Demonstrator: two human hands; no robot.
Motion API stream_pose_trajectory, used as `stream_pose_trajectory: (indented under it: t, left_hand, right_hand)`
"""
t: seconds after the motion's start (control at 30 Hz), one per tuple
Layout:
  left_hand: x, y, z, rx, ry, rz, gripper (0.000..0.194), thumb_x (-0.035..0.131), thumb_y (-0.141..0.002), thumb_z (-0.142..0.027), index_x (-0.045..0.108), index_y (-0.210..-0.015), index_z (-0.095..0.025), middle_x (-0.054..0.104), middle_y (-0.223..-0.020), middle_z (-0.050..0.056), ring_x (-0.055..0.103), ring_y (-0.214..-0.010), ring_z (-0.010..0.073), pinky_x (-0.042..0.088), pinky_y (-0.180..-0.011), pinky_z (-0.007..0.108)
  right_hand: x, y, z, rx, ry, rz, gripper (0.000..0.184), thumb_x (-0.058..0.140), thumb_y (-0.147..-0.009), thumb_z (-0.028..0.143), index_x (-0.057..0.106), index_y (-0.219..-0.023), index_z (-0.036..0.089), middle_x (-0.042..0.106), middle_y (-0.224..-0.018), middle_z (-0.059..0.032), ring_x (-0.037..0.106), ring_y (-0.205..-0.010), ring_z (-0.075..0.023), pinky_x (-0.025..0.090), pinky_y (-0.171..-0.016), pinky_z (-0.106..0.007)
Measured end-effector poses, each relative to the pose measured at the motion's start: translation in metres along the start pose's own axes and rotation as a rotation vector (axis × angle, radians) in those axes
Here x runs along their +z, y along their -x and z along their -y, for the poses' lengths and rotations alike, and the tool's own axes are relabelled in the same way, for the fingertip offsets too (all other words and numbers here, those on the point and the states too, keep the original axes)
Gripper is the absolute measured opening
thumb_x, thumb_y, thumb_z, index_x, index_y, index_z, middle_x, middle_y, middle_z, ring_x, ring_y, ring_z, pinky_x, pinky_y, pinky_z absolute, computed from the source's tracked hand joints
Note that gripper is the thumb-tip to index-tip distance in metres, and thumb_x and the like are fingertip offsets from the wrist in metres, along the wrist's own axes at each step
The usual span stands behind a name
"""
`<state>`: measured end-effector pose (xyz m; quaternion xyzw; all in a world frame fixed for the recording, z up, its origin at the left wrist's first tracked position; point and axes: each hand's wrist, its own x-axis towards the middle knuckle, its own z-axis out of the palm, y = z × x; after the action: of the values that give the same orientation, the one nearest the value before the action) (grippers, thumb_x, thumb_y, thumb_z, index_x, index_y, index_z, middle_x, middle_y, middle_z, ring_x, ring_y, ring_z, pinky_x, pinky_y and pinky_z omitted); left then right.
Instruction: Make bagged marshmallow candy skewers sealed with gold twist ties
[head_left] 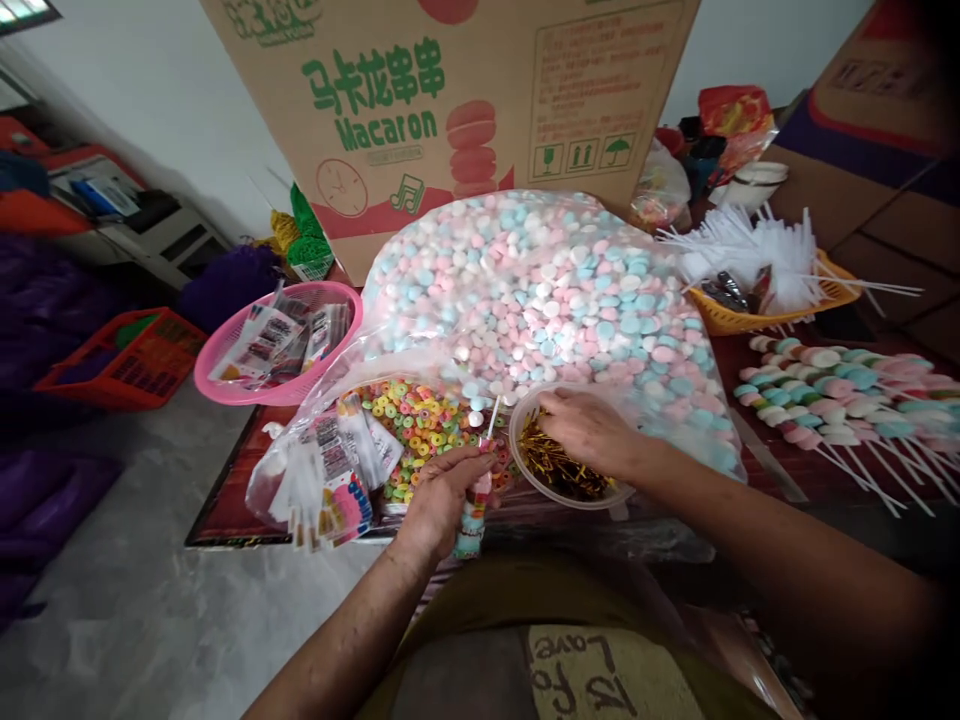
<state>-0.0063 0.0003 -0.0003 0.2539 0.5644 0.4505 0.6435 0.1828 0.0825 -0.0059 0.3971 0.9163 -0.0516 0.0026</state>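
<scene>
My left hand [442, 497] is closed around a wrapped candy skewer [471, 522], whose white stick points up and away from me. Pastel pieces show through its clear wrapper below my fingers. To the right, the fingers of my right hand [585, 428] reach into a round clear plastic tub [525, 478] of gold twist ties [559, 462]. Its fingertips are pressed together at the ties; whether they hold one is hidden. Beyond both hands lies a large clear bag of pink, blue and white candies [547, 290]. Colourful cereal rings [412, 420] lie left of the tub.
Printed wrapper bags [337, 470] lie at the left front, with a pink basket [281, 395] of packets behind. Finished candy skewers [847, 395] lie at right below a yellow basket [772, 318] of white sticks. A big cardboard box [480, 60] stands at the back.
</scene>
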Motion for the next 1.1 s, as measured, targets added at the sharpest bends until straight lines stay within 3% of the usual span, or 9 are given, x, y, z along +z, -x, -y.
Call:
stream_pose_trajectory:
  t: [0.13,0.2,0.3,0.37,0.47,0.63,0.73,0.87,1.1]
  left_hand:
    - [0.003,-0.003,-0.001,-0.023,0.022,0.046,0.021,0.076,-0.055,-0.031,0.070,-0.066,-0.013,0.066,-0.065,0.001,0.052,-0.046,0.0097,0.043,-0.045,0.023]
    - [0.010,-0.006,0.000,-0.043,0.043,0.073,0.023,0.076,-0.055,-0.032,0.071,-0.068,-0.014,0.065,-0.064,0.001,0.051,-0.047,0.0096,0.043,-0.047,0.024]
    - [0.023,-0.008,0.002,-0.035,0.028,0.135,0.021,0.074,-0.058,-0.032,0.068,-0.067,-0.014,0.059,-0.058,-0.001,0.048,-0.048,0.0085,0.039,-0.049,0.022]
    - [0.028,-0.008,0.003,-0.001,-0.031,0.185,0.018,0.070,-0.062,-0.032,0.064,-0.060,-0.015,0.052,-0.052,-0.003,0.042,-0.047,0.0069,0.034,-0.049,0.021]
    - [0.030,-0.006,0.005,0.075,-0.152,0.212,0.022,0.064,-0.068,-0.032,0.056,-0.054,-0.016,0.046,-0.051,-0.003,0.036,-0.047,0.0069,0.029,-0.049,0.021]
    - [0.021,-0.003,0.007,0.189,-0.274,0.287,0.026,0.052,-0.075,-0.026,0.046,-0.051,-0.017,0.043,-0.054,-0.002,0.036,-0.052,0.0091,0.031,-0.053,0.023]
    - [0.017,0.000,0.008,0.182,-0.295,0.247,0.018,0.048,-0.072,-0.024,0.049,-0.055,-0.018,0.047,-0.056,-0.002,0.041,-0.055,0.0110,0.034,-0.056,0.024]
    - [0.012,0.003,0.010,0.197,-0.354,0.350,0.018,0.047,-0.077,-0.028,0.052,-0.062,-0.018,0.050,-0.063,-0.001,0.045,-0.063,0.0125,0.037,-0.062,0.024]
    - [0.002,0.010,0.003,0.440,-0.523,0.482,0.029,0.052,-0.088,-0.042,0.058,-0.076,-0.016,0.047,-0.073,0.000,0.041,-0.071,0.0124,0.035,-0.066,0.024]
  right_hand:
    - [-0.023,0.031,-0.013,0.106,0.014,-0.017,0.023,0.046,-0.078,0.001,0.061,-0.068,0.015,0.063,-0.081,-0.0106,0.056,-0.069,-0.0173,0.037,-0.054,-0.027]
    - [-0.034,0.048,-0.011,0.147,-0.107,-0.061,0.021,0.045,-0.084,0.010,0.063,-0.075,0.017,0.064,-0.075,-0.0065,0.056,-0.066,-0.0157,0.038,-0.055,-0.025]
    - [-0.038,0.062,0.009,0.138,-0.582,-0.159,0.024,0.042,-0.091,0.028,0.064,-0.085,0.020,0.062,-0.069,-0.0013,0.054,-0.061,-0.0127,0.040,-0.055,-0.024]
    - [-0.031,0.060,0.028,0.151,-0.934,-0.163,0.028,0.043,-0.091,0.034,0.062,-0.079,0.018,0.055,-0.060,0.0010,0.047,-0.054,-0.0103,0.037,-0.050,-0.023]
    - [-0.016,0.048,0.048,0.251,-1.163,-0.139,0.034,0.045,-0.089,0.039,0.051,-0.063,0.017,0.042,-0.051,0.0041,0.034,-0.048,-0.0078,0.028,-0.044,-0.022]
    - [-0.005,0.035,0.055,0.233,-1.257,-0.101,0.035,0.045,-0.086,0.042,0.047,-0.061,0.018,0.039,-0.049,0.0055,0.031,-0.045,-0.0071,0.022,-0.042,-0.022]
    - [-0.003,0.035,0.057,0.277,-1.229,-0.091,0.032,0.045,-0.084,0.037,0.046,-0.058,0.019,0.040,-0.046,0.0055,0.033,-0.044,-0.0076,0.024,-0.042,-0.022]
    - [0.004,0.036,0.061,0.368,-1.138,-0.199,0.027,0.049,-0.076,0.030,0.043,-0.053,0.019,0.044,-0.049,0.0040,0.036,-0.048,-0.0084,0.028,-0.046,-0.023]
    - [0.005,0.038,0.070,0.378,-1.170,-0.384,0.010,0.050,-0.075,0.029,0.050,-0.073,0.020,0.057,-0.065,0.0005,0.050,-0.058,-0.0114,0.040,-0.054,-0.024]
